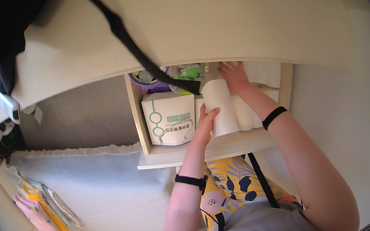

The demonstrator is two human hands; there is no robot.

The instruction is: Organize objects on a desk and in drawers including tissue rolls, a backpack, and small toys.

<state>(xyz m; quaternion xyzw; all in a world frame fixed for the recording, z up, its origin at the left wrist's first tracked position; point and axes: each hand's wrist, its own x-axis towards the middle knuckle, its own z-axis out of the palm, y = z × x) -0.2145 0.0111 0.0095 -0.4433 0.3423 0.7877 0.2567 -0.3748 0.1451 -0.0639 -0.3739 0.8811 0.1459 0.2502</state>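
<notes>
Within a pulled-out drawer (pixel 238 139), my left hand (pixel 205 123) grips the left side of a white paper roll (pixel 220 110), thumb on top. The roll lies slightly tilted, its length running from the drawer's front towards the back. My right hand (pixel 235 77) reaches past the roll's far end to the drawer's back, fingers apart near the tabletop's edge. Something whitish shows between those fingers; whether they hold it is unclear. More white rolls (pixel 244 116) lie to the right, partly under my right forearm. Left of my left hand stands a white paper bag (pixel 171 117) with green print.
A purple container (pixel 147 81) and a clear box (pixel 190 74) with green items sit at the drawer's back left. A white tabletop (pixel 228 20) overhangs the drawer. A black strap (pixel 137 51) hangs across the view. Folded cloths (pixel 42 213) lie on the bed (pixel 111 196) at left.
</notes>
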